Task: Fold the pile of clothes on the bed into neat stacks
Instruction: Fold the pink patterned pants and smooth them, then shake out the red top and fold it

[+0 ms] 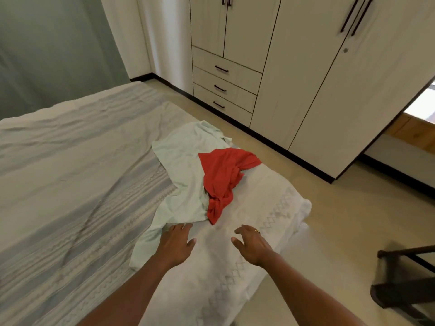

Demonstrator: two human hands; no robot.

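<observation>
Two garments made up the pile on the bed (pixel 70 161), near its right-hand edge and just ahead of a person's outstretched arms. A pale mint garment (pixel 181 165) lay spread and rumpled, its long axis running away from the person toward the wardrobe (pixel 306 78), with one narrow part trailing back beneath the left wrist. A red garment (pixel 223 177) sat crumpled over the mint one's right side — wide at the far end, twisted to a thin tail at the near end.

That tail pointed into the gap between the two hands, just beyond the fingertips of both. The left hand (pixel 175 241) was the one at the mint cloth: palm down, fingers straight and a little apart, tips at its near hem, though whether they touched it could not be told. The right hand (pixel 250 243), a ring (pixel 256 231) on one finger, was over bare bedding with fingers loosely spread and nothing in them.

Both garments looked like soft, thin knit that would drape and slip. Under them lay a white cover (pixel 270 208) stitched with a diamond pattern — beside it, striped grey-blue bedding in low ridges. No folded stack was in sight, so the job appeared barely begun.
</observation>
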